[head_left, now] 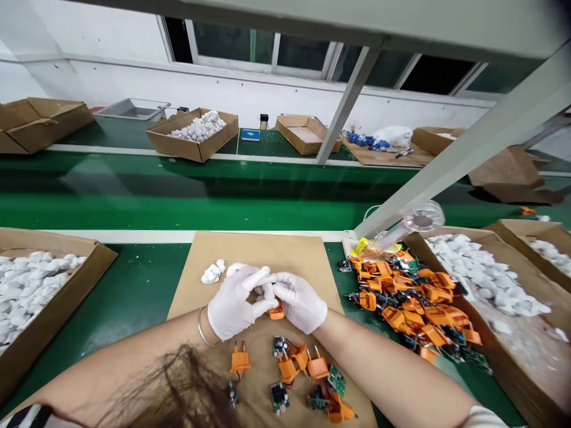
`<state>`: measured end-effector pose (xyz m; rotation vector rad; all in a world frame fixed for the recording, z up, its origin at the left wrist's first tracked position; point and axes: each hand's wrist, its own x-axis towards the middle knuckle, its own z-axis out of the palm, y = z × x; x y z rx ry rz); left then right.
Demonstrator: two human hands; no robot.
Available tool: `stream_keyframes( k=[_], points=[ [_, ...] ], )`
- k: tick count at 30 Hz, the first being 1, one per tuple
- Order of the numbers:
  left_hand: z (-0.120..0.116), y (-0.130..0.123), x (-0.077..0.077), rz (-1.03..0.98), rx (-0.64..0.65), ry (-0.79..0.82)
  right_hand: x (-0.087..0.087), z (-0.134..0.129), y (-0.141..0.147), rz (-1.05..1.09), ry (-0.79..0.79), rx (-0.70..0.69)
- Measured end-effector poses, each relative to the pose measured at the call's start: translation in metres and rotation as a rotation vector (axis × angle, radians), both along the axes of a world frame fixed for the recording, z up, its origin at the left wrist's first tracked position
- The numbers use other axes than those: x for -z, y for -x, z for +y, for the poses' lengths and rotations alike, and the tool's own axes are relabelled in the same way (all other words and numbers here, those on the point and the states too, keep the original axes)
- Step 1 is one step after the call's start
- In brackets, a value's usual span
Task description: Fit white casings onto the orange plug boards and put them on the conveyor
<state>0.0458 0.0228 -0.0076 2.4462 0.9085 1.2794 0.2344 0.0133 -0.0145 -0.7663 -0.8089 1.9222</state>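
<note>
My left hand (pixel 238 299) and my right hand (pixel 300 299), both in white gloves, meet over a cardboard sheet (pixel 261 244). Between their closed fingers is an orange plug piece (pixel 277 310); the fingers hide most of it and anything joined to it. White pieces (pixel 213 272) lie just beyond my left hand. Nearer me on the cardboard are several orange plugs (pixel 288 368) wired to small circuit boards (pixel 279 397). One orange plug (pixel 239 359) lies apart on the left, prongs pointing away from me.
A heap of orange plugs with boards (pixel 413 303) lies to the right, beside a box of white parts (pixel 479 273). Another such box (pixel 96 261) stands at the left. A slanted metal post (pixel 464 134) and a clear fan-like object (pixel 423 217) rise behind the heap. Beyond runs a green belt (pixel 178 190).
</note>
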Motion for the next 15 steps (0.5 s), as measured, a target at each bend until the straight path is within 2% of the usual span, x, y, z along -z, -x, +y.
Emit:
stream_keyframes(
  k=[3, 6, 10, 15],
  points=[
    [-0.0004, -0.0002, -0.0057, 0.034, 0.061, 0.032, 0.0005, -0.0025, -0.0029, 0.058, 0.024, 0.006],
    [-0.0001, 0.0005, -0.0084, 0.09, 0.06, 0.022, 0.0018, -0.0035, -0.0045, 0.09, 0.033, -0.003],
    [-0.0013, 0.0013, -0.0076, 0.193, 0.019, 0.008, 0.0042, -0.0057, -0.0052, 0.031, -0.028, -0.045],
    [-0.0039, 0.0035, -0.0072, 0.17, 0.076, 0.077, 0.0023, -0.0089, -0.0071, -0.04, -0.022, -0.096]
  ],
)
